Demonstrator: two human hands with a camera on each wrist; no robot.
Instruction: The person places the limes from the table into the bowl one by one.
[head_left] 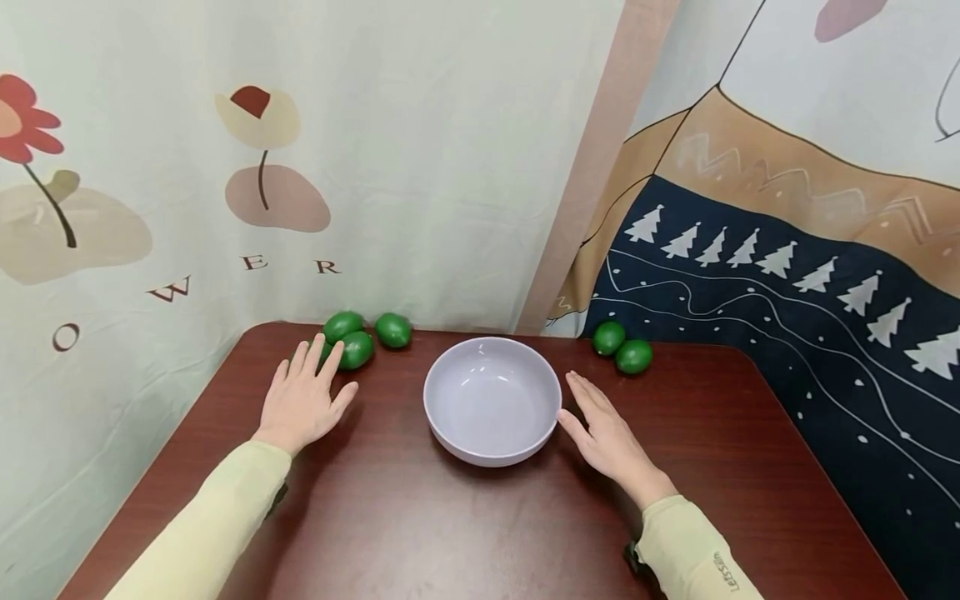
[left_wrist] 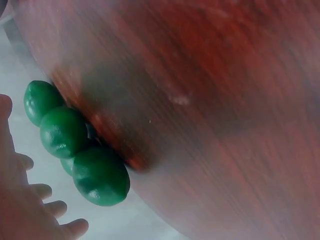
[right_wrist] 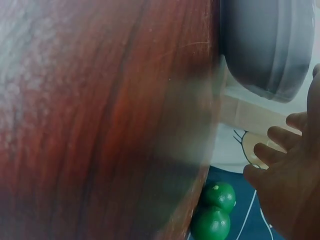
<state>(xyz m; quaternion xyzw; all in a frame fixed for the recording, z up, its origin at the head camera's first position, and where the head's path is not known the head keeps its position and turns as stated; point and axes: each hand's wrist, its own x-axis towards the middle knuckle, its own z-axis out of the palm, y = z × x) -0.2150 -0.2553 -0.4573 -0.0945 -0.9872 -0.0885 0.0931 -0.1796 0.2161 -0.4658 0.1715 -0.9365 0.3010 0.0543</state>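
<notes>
6 glossy green oval fruits (head_left: 356, 351) sit outside glossy round lilac bowl (head_left: 492, 408), 4 @ 10 o'clock, 2 @ 2, so prob. nothing done, all left; l hand (head_left: 302, 404) & r hand (head_left: 609, 440) fingers straight, holding 0.

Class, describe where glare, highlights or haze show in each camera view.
Head: small bright highlights inside the lavender bowl, soft sheen on the wood-grain table; left wrist: hazy, with glints on the limes; right wrist: pale glare at upper left.
</notes>
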